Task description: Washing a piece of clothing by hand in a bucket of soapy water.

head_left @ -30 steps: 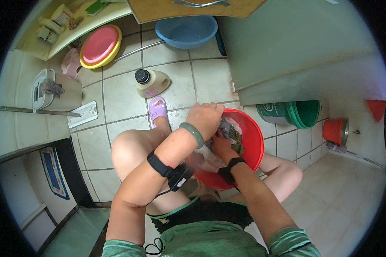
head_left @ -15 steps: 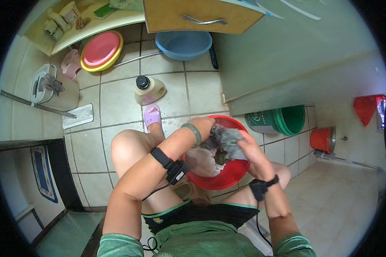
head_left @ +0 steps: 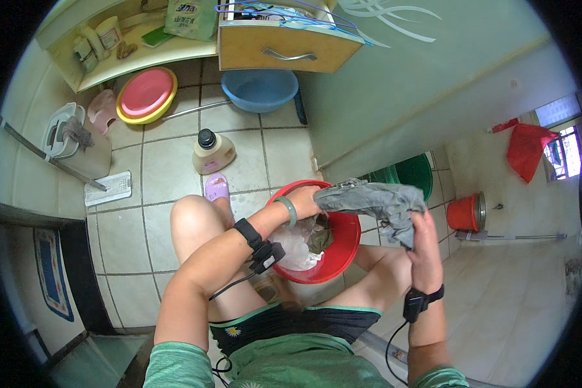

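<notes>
A wet-looking grey garment [head_left: 372, 199] stretches between my two hands, above the right side of a red basin [head_left: 347, 249]. My left hand [head_left: 302, 202] grips one end over the basin's far rim. The other end is bunched in my right hand [head_left: 425, 242], out to the right of the basin, with a fold hanging down. Inside the basin lie a white cloth [head_left: 296, 251] and a dark olive cloth [head_left: 320, 240]. The basin sits on the floor between my legs.
Beyond my purple slipper [head_left: 216, 187] stands a cream bottle with a black cap [head_left: 213, 155]. A blue basin [head_left: 260, 94] lies under the drawer [head_left: 291, 48]. Green buckets [head_left: 412, 176] stand behind the garment, beside the pale panel [head_left: 420, 90]. A red bucket [head_left: 465, 213] is farther right.
My right hand has moved right and slightly down, drawing the grey garment out of the basin into a long stretch. My left hand stays near the far rim. The view has shifted a little.
</notes>
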A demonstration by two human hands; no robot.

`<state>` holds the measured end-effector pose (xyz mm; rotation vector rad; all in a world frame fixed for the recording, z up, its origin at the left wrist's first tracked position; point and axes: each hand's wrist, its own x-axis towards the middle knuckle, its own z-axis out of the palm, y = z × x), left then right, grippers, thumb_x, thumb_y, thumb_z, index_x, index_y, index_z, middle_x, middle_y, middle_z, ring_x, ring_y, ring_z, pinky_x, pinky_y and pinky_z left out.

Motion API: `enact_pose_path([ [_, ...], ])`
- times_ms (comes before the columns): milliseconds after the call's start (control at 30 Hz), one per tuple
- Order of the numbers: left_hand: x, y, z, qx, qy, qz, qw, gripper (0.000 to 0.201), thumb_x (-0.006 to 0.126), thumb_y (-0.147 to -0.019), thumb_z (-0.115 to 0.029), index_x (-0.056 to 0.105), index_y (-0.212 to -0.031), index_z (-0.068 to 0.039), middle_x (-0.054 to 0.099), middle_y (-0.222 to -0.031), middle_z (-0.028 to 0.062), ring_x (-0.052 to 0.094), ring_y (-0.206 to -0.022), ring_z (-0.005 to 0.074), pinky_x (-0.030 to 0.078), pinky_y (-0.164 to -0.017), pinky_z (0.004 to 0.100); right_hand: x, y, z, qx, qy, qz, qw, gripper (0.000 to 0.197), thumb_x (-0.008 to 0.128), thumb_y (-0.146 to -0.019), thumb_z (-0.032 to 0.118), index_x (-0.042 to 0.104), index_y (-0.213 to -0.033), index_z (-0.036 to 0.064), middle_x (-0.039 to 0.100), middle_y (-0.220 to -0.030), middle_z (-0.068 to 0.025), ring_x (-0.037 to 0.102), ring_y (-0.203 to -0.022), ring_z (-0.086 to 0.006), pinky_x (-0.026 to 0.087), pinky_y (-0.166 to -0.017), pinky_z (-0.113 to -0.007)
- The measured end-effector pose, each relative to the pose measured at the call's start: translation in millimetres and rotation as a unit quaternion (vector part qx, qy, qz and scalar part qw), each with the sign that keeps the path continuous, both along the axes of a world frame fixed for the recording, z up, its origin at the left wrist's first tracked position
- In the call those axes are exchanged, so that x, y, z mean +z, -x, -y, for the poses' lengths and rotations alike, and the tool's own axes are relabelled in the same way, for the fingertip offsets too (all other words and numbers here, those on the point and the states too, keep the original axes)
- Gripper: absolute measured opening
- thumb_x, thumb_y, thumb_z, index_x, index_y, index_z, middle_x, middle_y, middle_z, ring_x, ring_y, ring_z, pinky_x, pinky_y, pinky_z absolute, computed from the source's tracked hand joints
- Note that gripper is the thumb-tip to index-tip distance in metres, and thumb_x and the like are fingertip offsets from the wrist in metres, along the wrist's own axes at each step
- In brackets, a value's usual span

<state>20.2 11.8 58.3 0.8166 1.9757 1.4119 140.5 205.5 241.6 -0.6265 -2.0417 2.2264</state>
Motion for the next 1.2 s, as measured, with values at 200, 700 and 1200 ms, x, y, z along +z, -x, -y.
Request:
enact_pose_path([
  [200, -10, -1, 6, 0.054, 0.012, 0.033, 0.998, 0.050, 0.063, -0.068, -0.014, 0.050, -0.114, 0.003, 0.052, -0.113, 0.0199, 0.050, -0.107, 0.0310, 0.038, -0.094, 0.0327, -120, -46, 1, 0.006, -0.209, 0.155, 0.965, 0.055, 0.057, -0.087, 0.023, 0.032, -0.131, 0.0013, 0.053, -0.112, -0.0101, 0.053, -0.098, -0.0168, 0.045, -0.083, -0.029],
  [700, 22, -60, 1, -0.256, -0.156, 0.227, 0.926, 0.062, 0.057, -0.062, -0.001, 0.043, -0.122, -0.001, 0.050, -0.114, 0.0108, 0.046, -0.111, 0.0207, 0.035, -0.096, 0.0310, -269, -28, 43, -0.088, 0.567, 0.186, 0.798, 0.047, 0.046, -0.088, 0.043, 0.046, -0.124, 0.0117, 0.051, -0.123, -0.0109, 0.050, -0.110, -0.0289, 0.039, -0.095, -0.050],
  [1200, 3, -15, 18, 0.142, -0.345, 0.499, 0.782, 0.029, 0.056, -0.088, -0.024, 0.053, -0.110, -0.004, 0.060, -0.106, 0.0076, 0.057, -0.099, 0.0171, 0.044, -0.090, 0.0310, -138, 7, 52, -0.015, 0.479, 0.113, 0.870, 0.037, 0.043, -0.092, 0.029, 0.051, -0.120, 0.0067, 0.054, -0.122, -0.0074, 0.050, -0.112, -0.0228, 0.038, -0.098, -0.040],
])
